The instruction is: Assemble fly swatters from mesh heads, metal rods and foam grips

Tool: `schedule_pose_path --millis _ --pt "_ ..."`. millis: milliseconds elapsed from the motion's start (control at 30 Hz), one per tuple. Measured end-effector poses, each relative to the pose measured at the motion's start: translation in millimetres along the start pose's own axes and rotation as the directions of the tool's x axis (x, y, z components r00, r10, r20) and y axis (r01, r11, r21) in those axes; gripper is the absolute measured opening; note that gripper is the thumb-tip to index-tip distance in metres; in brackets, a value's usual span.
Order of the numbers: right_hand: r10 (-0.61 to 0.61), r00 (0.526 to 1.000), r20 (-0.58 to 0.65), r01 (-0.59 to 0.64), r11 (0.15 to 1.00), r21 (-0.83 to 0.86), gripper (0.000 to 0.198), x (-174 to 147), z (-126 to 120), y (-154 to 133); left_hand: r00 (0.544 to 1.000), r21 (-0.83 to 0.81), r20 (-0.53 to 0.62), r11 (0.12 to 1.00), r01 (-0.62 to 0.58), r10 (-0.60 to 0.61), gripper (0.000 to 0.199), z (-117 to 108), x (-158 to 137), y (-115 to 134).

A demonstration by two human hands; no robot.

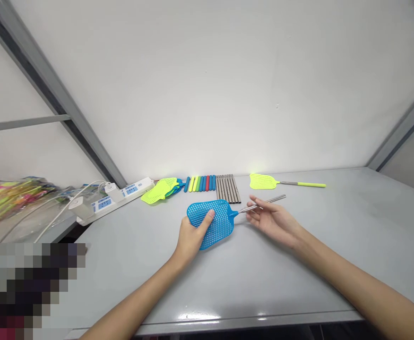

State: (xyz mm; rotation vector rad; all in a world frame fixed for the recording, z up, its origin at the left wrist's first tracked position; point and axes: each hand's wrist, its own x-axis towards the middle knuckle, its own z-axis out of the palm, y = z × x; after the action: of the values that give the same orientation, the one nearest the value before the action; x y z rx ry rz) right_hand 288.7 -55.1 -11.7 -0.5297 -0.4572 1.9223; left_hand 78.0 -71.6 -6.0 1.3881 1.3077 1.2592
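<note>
My left hand grips a blue fly swatter head by its near left edge, with the thumb across the mesh. A thin metal rod runs from the head's neck toward the right. My right hand has its fingers around this rod, index finger above and the others below it. The rod's far end pokes out past the fingers and bears no grip. Both hands are raised over the grey table.
Behind the swatter lie a row of metal rods and several coloured handle grips. Loose swatter heads are piled left, beside a power strip. A yellow swatter with handle lies back right. Bagged items sit far left.
</note>
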Motion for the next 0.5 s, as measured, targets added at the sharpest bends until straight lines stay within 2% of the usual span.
schedule_pose_path --millis 67,167,333,500 --pt "0.052 0.996 0.075 -0.045 0.995 -0.094 0.021 -3 4 5 1.0 -0.027 -0.014 1.0 -0.003 0.003 0.033 0 1 -1" --pt "0.059 0.989 0.133 -0.032 0.98 -0.197 0.023 -6 6 7 0.998 -0.092 -0.054 0.996 -0.016 0.011 0.034 -1 3 -3" --pt "0.057 0.986 0.16 -0.009 0.958 -0.288 0.025 -8 8 6 0.995 -0.239 -0.1 0.971 -0.005 -0.02 0.034 -10 16 -6" --pt "0.043 0.985 0.166 0.025 0.921 -0.388 0.026 -9 9 9 0.992 -0.248 -0.125 0.969 -0.022 -0.009 0.046 -26 37 -13"
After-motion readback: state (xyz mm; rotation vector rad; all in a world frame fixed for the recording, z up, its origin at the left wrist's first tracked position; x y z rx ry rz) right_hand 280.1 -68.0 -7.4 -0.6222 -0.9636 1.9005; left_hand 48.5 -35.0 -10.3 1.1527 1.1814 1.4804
